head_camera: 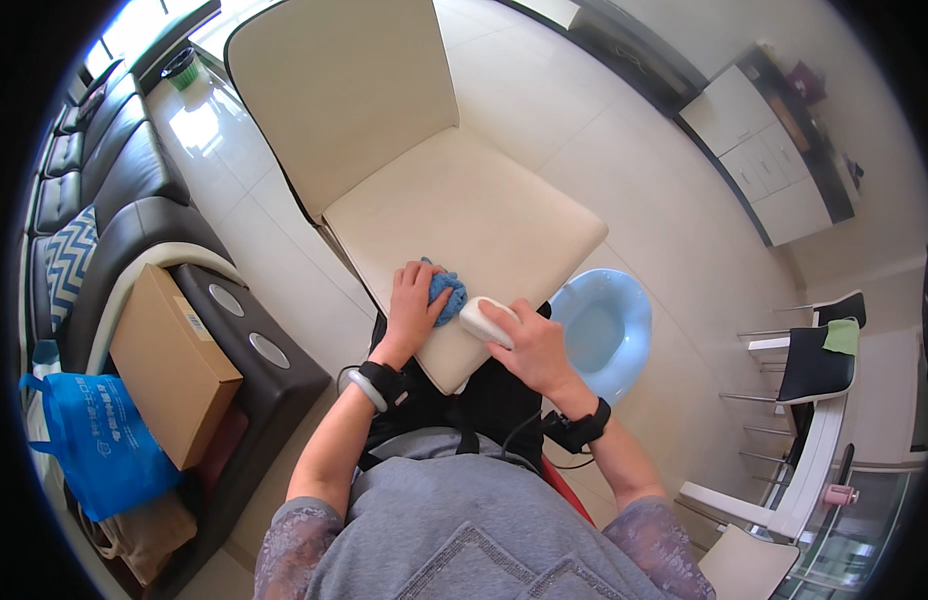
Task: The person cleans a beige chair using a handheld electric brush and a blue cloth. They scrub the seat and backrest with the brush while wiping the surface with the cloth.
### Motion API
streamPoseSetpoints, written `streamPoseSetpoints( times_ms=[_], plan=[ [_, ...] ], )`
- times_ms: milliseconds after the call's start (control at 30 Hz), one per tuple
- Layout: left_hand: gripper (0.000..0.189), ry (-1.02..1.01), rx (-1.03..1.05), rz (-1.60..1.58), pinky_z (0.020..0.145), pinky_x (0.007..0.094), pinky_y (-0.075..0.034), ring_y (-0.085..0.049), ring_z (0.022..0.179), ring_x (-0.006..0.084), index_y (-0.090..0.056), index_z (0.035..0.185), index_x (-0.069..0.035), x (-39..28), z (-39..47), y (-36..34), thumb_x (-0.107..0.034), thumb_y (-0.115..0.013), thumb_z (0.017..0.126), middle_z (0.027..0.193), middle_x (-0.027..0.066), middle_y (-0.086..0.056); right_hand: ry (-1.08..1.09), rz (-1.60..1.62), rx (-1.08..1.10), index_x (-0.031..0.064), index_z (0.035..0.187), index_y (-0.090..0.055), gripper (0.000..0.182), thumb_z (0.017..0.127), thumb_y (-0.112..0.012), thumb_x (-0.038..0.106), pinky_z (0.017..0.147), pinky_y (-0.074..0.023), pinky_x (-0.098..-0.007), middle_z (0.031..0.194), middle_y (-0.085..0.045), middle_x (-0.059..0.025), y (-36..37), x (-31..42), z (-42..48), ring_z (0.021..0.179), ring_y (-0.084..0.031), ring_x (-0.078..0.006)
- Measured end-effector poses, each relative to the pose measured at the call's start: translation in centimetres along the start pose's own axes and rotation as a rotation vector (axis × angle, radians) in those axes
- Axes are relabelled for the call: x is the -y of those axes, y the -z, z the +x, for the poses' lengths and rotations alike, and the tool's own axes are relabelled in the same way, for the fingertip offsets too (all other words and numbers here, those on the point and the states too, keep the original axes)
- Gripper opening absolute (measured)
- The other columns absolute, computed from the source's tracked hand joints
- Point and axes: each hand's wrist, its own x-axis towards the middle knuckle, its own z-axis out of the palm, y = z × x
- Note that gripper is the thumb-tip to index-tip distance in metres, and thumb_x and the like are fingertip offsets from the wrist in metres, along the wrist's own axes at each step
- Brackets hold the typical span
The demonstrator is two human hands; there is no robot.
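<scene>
A chair with a cream upholstered seat (464, 202) and matching backrest (351, 82) stands before me, one seat corner pointing at my lap. On the near part of the seat, my left hand (414, 307) grips a bunched blue cloth (449, 296). Just to its right, my right hand (531, 345) holds a rounded white object (488, 321), perhaps a brush or a bar of soap; its underside is hidden. The white object is close beside the cloth, over the seat's near corner. A light blue plastic basin (603, 330) holding water sits on the floor to the right.
At left is a dark leather sofa (156, 217), with a cardboard box (175, 360) and a blue bag (108, 442) on its near end. Table and chairs (816, 364) stand at right. A white cabinet (764, 161) is at the far right. A green bin (181, 71) stands beyond the sofa.
</scene>
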Motion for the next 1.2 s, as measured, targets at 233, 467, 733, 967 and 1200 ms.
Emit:
streamPoseSetpoints(
  times_ms=[233, 467, 733, 967, 1200],
  plan=[
    [0.031, -0.046, 0.001, 0.007, 0.097, 0.0457, -0.045, -0.051, 0.111, 0.0385, -0.060, 0.114, -0.007, 0.2, -0.7, -0.3, -0.015, -0.071, 0.086, 0.117, 0.0142, -0.057, -0.064, -0.130, -0.062, 0.0162, 0.132, -0.062, 0.055, 0.078, -0.072, 0.017, 0.067, -0.0531, -0.0458, 0.097, -0.057, -0.0146, -1.2, -3.4, 2.5, 0.079, -0.063, -0.0379],
    [0.031, -0.055, 0.010, 0.016, 0.096, 0.0450, -0.046, -0.051, 0.112, 0.0372, -0.061, 0.115, -0.008, 0.1, -0.9, -0.1, -0.017, -0.070, 0.086, 0.117, 0.0135, -0.057, -0.194, -0.207, -0.079, 0.0180, 0.137, -0.059, 0.059, 0.081, -0.072, 0.027, 0.073, -0.0555, -0.0464, 0.099, -0.056, -0.0167, -1.6, -7.2, 2.1, 0.082, -0.065, -0.0397],
    [0.030, -0.039, 0.008, 0.002, 0.096, 0.0446, -0.046, -0.052, 0.111, 0.0368, -0.062, 0.114, -0.008, -0.2, -0.9, 0.0, -0.017, -0.071, 0.086, 0.116, 0.0131, -0.057, -0.018, -0.185, -0.028, 0.0173, 0.137, -0.059, 0.058, 0.081, -0.073, 0.023, 0.064, -0.0522, -0.0463, 0.101, -0.058, -0.0169, -2.1, -4.6, 1.4, 0.075, -0.063, -0.0364],
    [0.030, -0.032, -0.004, -0.004, 0.095, 0.0448, -0.047, -0.052, 0.109, 0.0365, -0.062, 0.114, -0.008, -0.3, -0.7, -0.1, -0.017, -0.071, 0.086, 0.115, 0.0126, -0.057, 0.133, -0.251, -0.031, 0.0207, 0.139, -0.058, 0.064, 0.077, -0.073, 0.020, 0.066, -0.0538, -0.0453, 0.102, -0.056, -0.0164, -1.9, -4.7, 1.8, 0.080, -0.064, -0.0364],
    [0.030, -0.040, -0.002, 0.006, 0.094, 0.0448, -0.047, -0.053, 0.109, 0.0365, -0.062, 0.114, -0.008, -0.2, -0.8, 0.1, -0.018, -0.070, 0.087, 0.115, 0.0124, -0.058, -0.073, -0.388, -0.101, 0.0208, 0.137, -0.060, 0.066, 0.073, -0.074, 0.015, 0.063, -0.0535, -0.0445, 0.096, -0.056, -0.0165, -1.3, -7.8, 4.0, 0.076, -0.064, -0.0357]
  ],
)
